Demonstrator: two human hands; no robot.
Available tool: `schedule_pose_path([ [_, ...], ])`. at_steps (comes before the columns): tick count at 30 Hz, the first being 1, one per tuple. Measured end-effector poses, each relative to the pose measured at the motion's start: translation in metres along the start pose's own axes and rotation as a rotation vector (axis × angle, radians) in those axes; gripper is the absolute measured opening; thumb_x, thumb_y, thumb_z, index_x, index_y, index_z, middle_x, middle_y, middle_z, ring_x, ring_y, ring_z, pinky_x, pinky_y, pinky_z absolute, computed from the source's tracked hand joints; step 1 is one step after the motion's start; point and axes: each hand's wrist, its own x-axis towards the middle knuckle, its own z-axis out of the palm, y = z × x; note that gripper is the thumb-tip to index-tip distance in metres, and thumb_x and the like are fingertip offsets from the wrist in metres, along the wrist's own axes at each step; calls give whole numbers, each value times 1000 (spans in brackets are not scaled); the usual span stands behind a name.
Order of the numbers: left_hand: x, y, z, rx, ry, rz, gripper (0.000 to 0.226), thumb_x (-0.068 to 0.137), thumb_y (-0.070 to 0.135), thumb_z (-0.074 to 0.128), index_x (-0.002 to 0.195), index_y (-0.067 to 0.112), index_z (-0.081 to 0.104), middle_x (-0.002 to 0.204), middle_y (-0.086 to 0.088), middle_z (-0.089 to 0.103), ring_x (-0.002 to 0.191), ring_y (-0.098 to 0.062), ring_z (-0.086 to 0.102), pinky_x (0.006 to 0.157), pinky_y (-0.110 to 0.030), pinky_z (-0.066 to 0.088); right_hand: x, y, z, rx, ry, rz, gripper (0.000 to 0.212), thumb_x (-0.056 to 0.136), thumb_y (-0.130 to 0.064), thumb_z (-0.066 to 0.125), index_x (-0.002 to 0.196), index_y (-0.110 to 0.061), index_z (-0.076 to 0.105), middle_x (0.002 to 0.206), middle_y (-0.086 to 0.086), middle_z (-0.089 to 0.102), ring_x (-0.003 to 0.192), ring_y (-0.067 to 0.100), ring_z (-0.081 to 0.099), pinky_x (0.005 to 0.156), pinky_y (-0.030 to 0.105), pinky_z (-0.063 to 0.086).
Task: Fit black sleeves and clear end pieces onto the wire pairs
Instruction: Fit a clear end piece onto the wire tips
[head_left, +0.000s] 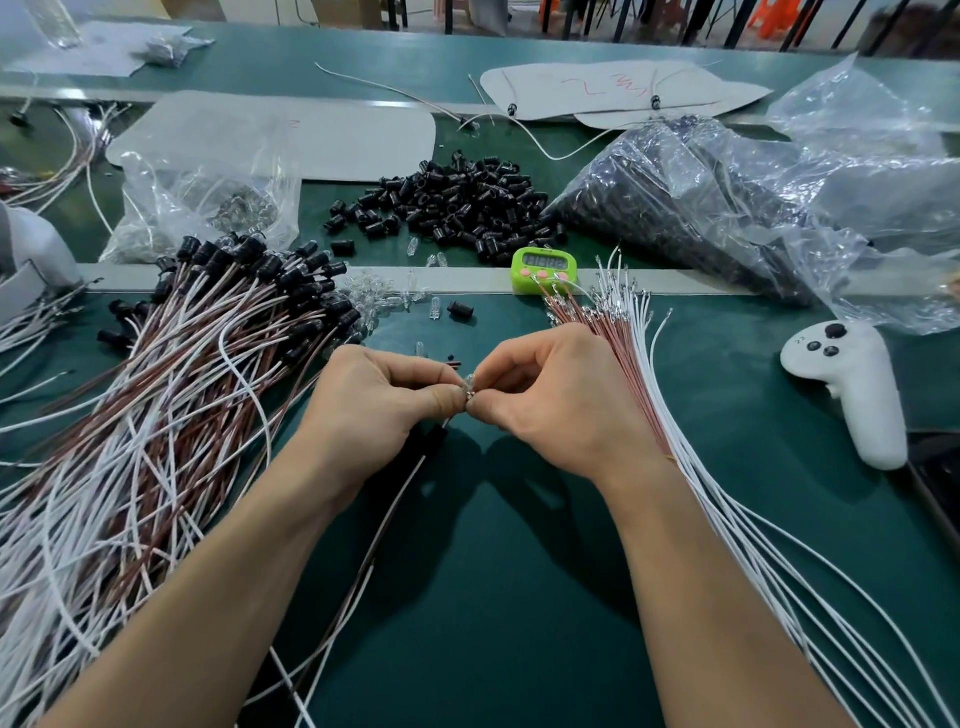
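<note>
Closest to the camera, a thin brown-and-white wire pair (384, 525) trails over the dark green work mat (519, 597) and runs up under the person's hands. A dark lump on it just below the knuckles looks like a black sleeve (438, 435), but it's too shadowed to be sure.

The left hand (374, 400) has its fingers curled in, and thumb and forefinger seem to pinch the top of the wire pair. The right hand (550, 400) is curled the same way, and its tips nip a tiny clear end piece (469, 385) right where the two hands meet. So it's probably mid-push, getting the wire ends into the cap.

What could go wrong: those wire tips are fine, so a slightly crooked push could bend one instead of seating it. The cap is small and slick enough to pop out of the pinch and vanish among the loose clear pieces (384, 301) further up the mat.

To the left lies a big heap of sleeved wires (156, 415), and a fan of bare pink and white wires (727, 519) lies to the right, touching the right wrist, so a snag there is possible. Beyond sit a lime green timer (544, 270), a white controller (852, 384), a pile of loose black sleeves (457, 202) and a crinkly plastic bag (675, 192) with more of them.
</note>
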Motion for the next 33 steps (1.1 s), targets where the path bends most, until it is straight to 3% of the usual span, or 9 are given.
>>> schedule_pose_path([
  [7,-1,2,-2,10,-30,-17,17,74,3,85,72,19,83,63,0,74,57,-4,61,60,-15,49,0,0,-1,3,-48,45,14,71,-17,88,68,-26,79,60,-13,72,54,1,67,57,18,53],
  [13,-3,6,-2,-30,-69,-64,14,72,2,84,71,16,82,65,-4,74,58,-8,62,63,-20,50,1,1,-1,129,-135,126,15,72,-8,84,65,-19,76,56,-1,70,48,15,67,55,27,51],
  [21,-5,8,-5,47,-111,-66,12,71,4,85,72,16,83,60,-8,70,53,-15,56,54,-22,48,2,4,-4,93,-204,132,10,69,-11,84,66,-18,77,56,4,71,47,16,67,54,25,49],
  [28,-5,7,-5,132,-80,-31,17,71,6,87,72,23,83,61,-4,73,53,-8,59,59,-25,49,0,1,-5,32,-111,75,19,62,-13,91,68,-25,77,63,-9,73,56,3,67,59,21,56],
  [33,-4,5,-6,164,-90,-25,18,71,5,87,72,23,83,61,-2,73,54,-6,59,65,-27,48,-1,-2,-3,72,-102,18,25,62,0,90,72,-20,78,66,-6,75,63,14,73,67,34,63],
])
